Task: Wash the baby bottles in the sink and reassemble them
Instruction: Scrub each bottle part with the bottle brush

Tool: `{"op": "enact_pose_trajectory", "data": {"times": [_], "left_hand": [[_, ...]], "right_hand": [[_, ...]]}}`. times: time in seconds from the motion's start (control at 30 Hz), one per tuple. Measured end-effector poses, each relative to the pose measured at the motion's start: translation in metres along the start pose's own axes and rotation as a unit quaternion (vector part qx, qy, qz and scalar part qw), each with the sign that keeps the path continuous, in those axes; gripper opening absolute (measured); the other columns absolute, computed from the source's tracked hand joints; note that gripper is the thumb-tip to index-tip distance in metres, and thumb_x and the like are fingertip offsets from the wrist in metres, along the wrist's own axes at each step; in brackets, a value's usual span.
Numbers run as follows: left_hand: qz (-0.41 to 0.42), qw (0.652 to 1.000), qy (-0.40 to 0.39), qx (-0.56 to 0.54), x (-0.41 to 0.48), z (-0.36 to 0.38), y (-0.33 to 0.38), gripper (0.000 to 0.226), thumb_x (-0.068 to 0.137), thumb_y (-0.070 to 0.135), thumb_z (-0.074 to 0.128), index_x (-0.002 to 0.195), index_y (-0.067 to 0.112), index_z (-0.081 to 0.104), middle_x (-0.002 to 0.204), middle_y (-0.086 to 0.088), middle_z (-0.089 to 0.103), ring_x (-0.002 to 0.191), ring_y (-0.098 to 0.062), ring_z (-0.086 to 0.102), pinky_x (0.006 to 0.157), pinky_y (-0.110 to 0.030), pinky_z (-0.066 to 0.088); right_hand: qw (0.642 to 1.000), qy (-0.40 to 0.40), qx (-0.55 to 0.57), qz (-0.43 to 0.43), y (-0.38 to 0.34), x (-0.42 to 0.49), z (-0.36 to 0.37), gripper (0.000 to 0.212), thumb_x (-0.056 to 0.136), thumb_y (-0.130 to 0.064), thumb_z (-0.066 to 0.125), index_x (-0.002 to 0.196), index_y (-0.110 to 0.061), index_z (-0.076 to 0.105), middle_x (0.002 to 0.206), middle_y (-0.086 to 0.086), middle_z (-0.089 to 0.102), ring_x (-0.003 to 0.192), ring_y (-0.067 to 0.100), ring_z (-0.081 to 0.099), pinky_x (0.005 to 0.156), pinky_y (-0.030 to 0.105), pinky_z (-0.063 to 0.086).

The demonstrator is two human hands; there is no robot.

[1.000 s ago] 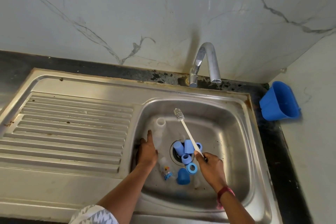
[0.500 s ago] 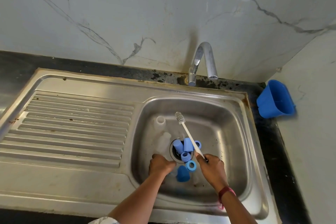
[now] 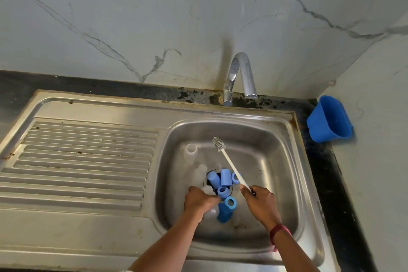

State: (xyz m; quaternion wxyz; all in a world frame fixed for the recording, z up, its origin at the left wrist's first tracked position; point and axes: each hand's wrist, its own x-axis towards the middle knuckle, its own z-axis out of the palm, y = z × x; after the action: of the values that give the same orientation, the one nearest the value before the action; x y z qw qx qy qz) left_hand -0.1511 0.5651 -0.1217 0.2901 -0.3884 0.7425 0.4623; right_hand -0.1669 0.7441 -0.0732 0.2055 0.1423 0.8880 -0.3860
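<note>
Blue caps [image 3: 220, 178] crowd the drain (left hand [image 3: 199, 202] grasps bottle [image 3: 210, 211], right hand [image 3: 260, 204] brush [image 3: 229, 162]).

A clear baby bottle [image 3: 191, 152] stands upright in the sink [image 3: 276, 161], near the basin's back left, its open mouth facing up. Just in front of it, more clear bottle bodies [image 3: 199, 172] lie on their sides beside the drain, hard to tell apart. Over the drain sits a cluster of blue parts: two blue caps [image 3: 225, 177] standing close together, and three blue screw rings [image 3: 222, 191] with their openings showing, one to the right of the caps, two in front. A darker blue cap [image 3: 224, 213] lies nearest the front, touching a clear bottle [image 3: 210, 212] on its left.
</note>
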Motion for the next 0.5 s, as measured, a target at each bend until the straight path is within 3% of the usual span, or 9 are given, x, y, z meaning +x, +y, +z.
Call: {"op": "enact_pose_trajectory", "data": {"times": [0.13, 0.27, 0.33, 0.5], "left_hand": [[0.043, 0.998, 0.002, -0.05, 0.001, -0.026, 0.015, 0.063, 0.07, 0.047, 0.078, 0.118, 0.018, 0.05, 0.112, -0.004, 0.061, 0.093, -0.021, 0.062, 0.066, -0.031, 0.055], [0.076, 0.973, 0.003, -0.22, -0.002, -0.061, 0.026, 0.029, 0.08, 0.031, 0.076, 0.1, 0.023, 0.056, 0.099, -0.008, 0.065, 0.073, -0.021, 0.062, 0.059, -0.031, 0.049], [0.096, 0.949, 0.015, -0.301, -0.008, -0.077, 0.028, 0.028, 0.081, 0.019, 0.078, 0.1, 0.02, 0.058, 0.092, -0.006, 0.064, 0.068, -0.019, 0.058, 0.059, -0.031, 0.046], [0.149, 0.895, 0.065, -0.415, -0.017, -0.107, 0.029, 0.038, 0.078, 0.007, 0.081, 0.098, 0.013, 0.049, 0.098, -0.008, 0.063, 0.078, -0.02, 0.063, 0.06, -0.032, 0.055]], "right_hand": [[1.0, 0.004, -0.012, -0.015, -0.003, 0.003, -0.006, 0.052, 0.096, -0.044, 0.054, 0.062, -0.005, 0.049, 0.055, -0.001, 0.043, 0.053, 0.014, 0.037, 0.052, 0.026, 0.034], [0.998, -0.007, -0.044, -0.043, -0.006, 0.007, -0.01, 0.055, 0.096, -0.049, 0.051, 0.081, 0.002, 0.064, 0.06, 0.002, 0.052, 0.054, 0.013, 0.044, 0.054, 0.026, 0.039], [0.996, -0.012, -0.064, -0.067, -0.012, 0.005, -0.013, 0.054, 0.096, -0.049, 0.051, 0.075, 0.0, 0.061, 0.058, 0.0, 0.051, 0.052, 0.011, 0.043, 0.053, 0.025, 0.037], [0.986, -0.015, -0.097, -0.138, -0.026, -0.004, -0.019, 0.051, 0.096, -0.044, 0.056, 0.055, -0.018, 0.038, 0.046, -0.008, 0.038, 0.044, 0.007, 0.033, 0.047, 0.017, 0.033]]}}
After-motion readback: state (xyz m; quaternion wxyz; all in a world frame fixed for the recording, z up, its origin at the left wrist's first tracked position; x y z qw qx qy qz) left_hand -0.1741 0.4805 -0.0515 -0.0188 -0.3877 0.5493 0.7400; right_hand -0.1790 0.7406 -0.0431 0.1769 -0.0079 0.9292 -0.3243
